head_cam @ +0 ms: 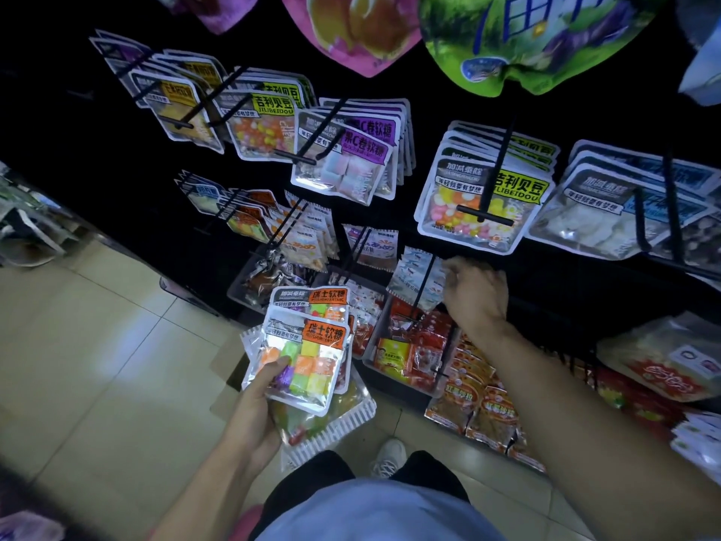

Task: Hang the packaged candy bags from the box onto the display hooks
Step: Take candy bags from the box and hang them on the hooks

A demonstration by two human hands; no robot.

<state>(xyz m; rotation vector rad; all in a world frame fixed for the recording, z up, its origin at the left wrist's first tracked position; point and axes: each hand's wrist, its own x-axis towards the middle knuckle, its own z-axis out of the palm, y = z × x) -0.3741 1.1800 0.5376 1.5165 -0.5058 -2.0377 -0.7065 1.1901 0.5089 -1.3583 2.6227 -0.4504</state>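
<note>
My left hand (257, 404) grips a stack of candy bags (308, 353) with orange labels and coloured cubes inside, held low in front of the rack. Under them in the same hand are larger clear bags (331, 419) with white ribbed edges. My right hand (474, 294) reaches to the lower row and pinches the edge of a pale blue-and-white bag (413, 279) that hangs on a black display hook (423, 281). The box is hidden from view.
The dark rack carries several rows of hooks with hung bags: jelly beans (483, 205), purple-label soft candy (347, 158), white candy (608, 212). Bins of red and orange snack packs (413, 345) stand below. Large bags (519, 44) hang overhead. Tiled floor (97, 345) lies to the left.
</note>
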